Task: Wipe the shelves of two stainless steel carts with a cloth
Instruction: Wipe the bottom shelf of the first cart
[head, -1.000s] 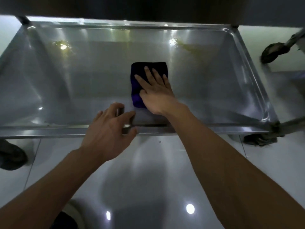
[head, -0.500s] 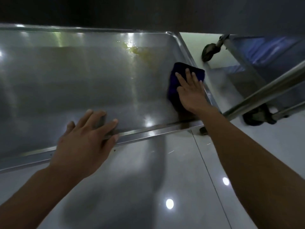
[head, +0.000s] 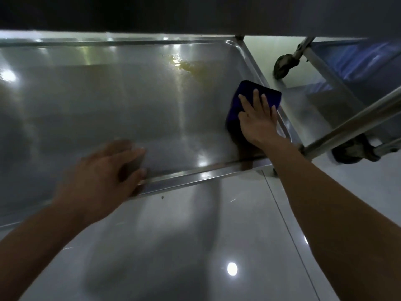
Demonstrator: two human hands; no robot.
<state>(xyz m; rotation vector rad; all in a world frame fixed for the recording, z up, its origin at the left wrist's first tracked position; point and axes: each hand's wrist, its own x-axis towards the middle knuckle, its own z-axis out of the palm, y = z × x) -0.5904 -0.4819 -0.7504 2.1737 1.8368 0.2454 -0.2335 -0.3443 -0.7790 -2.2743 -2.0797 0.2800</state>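
Note:
A low stainless steel cart shelf (head: 108, 109) fills the upper left of the head view. A folded dark blue cloth (head: 252, 98) lies flat against the shelf's right wall. My right hand (head: 258, 120) presses on the cloth with fingers spread flat. My left hand (head: 102, 174), blurred, grips the shelf's front rim (head: 195, 177) with the thumb under it. A yellowish stain (head: 191, 67) sits near the shelf's back right corner.
A second steel cart (head: 338, 83) stands to the right, with a slanting tube (head: 351, 127) and two dark caster wheels (head: 284, 65) on the floor. Glossy white floor tiles (head: 195, 246) lie below the front rim. A dark surface overhangs the top.
My right hand slid the cloth from the shelf's middle to its right wall and now holds near that spot. My left hand has shifted right along the front rim.

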